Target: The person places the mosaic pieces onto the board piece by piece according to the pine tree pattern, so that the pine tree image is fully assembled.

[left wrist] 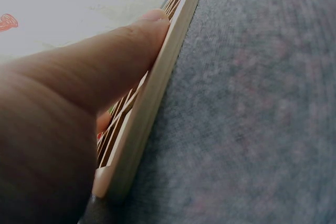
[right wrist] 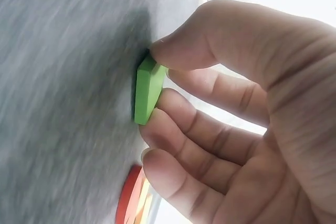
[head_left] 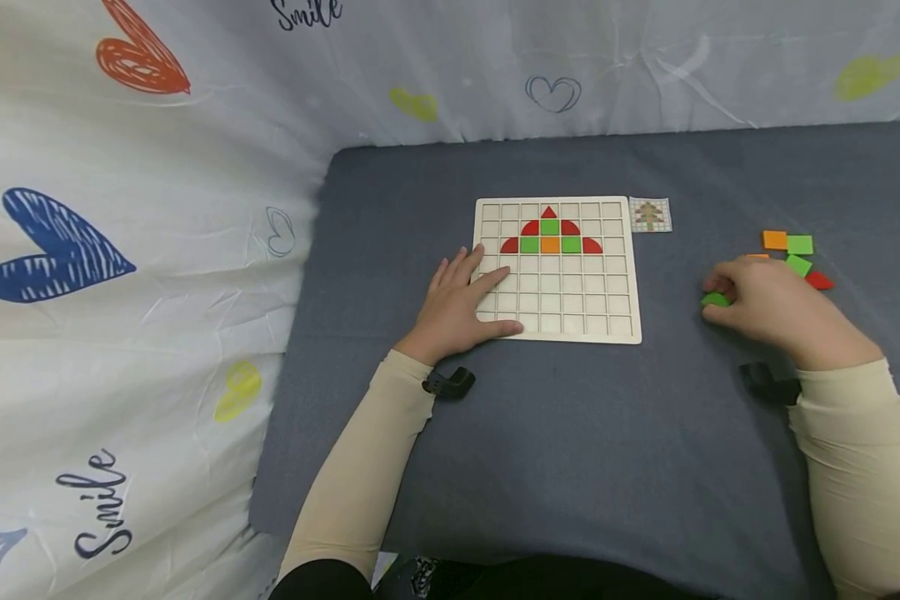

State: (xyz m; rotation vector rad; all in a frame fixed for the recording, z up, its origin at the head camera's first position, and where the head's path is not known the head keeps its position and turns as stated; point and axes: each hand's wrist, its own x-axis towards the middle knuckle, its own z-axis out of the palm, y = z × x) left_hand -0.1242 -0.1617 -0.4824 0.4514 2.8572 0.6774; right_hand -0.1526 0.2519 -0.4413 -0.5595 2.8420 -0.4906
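My left hand lies with spread fingers on the left side of a pale wooden grid board; in the left wrist view the thumb rests along the board's edge. Set in the upper cells are a red triangle, red quarter-round pieces, green squares and an orange square. To the right of the board, my right hand pinches a green piece between thumb and fingertips, low over the cloth; its far side is hidden by the fingers.
A small card with a tree pattern lies against the board's upper right corner. Beyond the right hand are loose pieces: an orange square, a green square, another green piece and a red piece. Grey cloth covers the table.
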